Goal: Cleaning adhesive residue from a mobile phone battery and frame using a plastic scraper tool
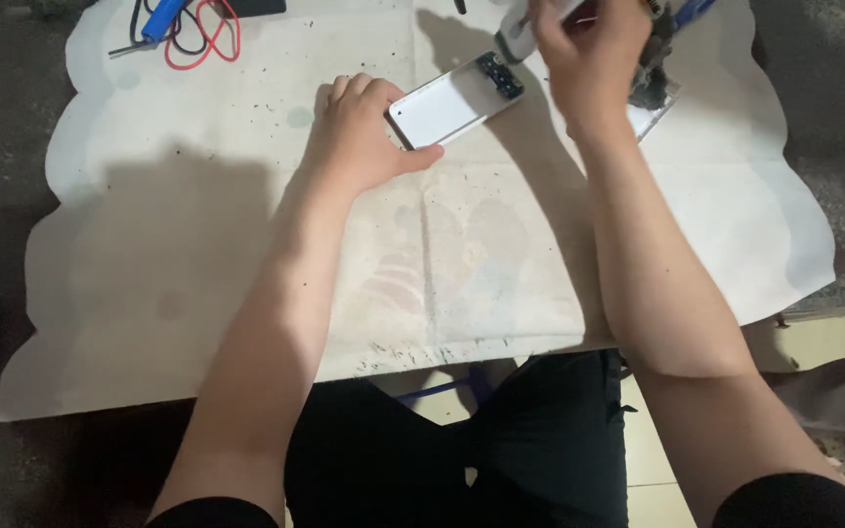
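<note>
Table (149,293), pale stained sheet over top, filled most of view. Left hand (359,137) lay flat-ish on sheet, fingers curled round near left end of white phone shell (452,103), thumb pressed along its lower edge, steadying it. Phone shell lay tilted, far end with dark camera module (501,76) up toward right hand. Right hand (589,54) hovered just past that far end, fingers closed on small pale tool (515,24); grip detail blurred. Red and black wires (198,34) with blue tool (163,18) sat well apart, far left corner.
</note>
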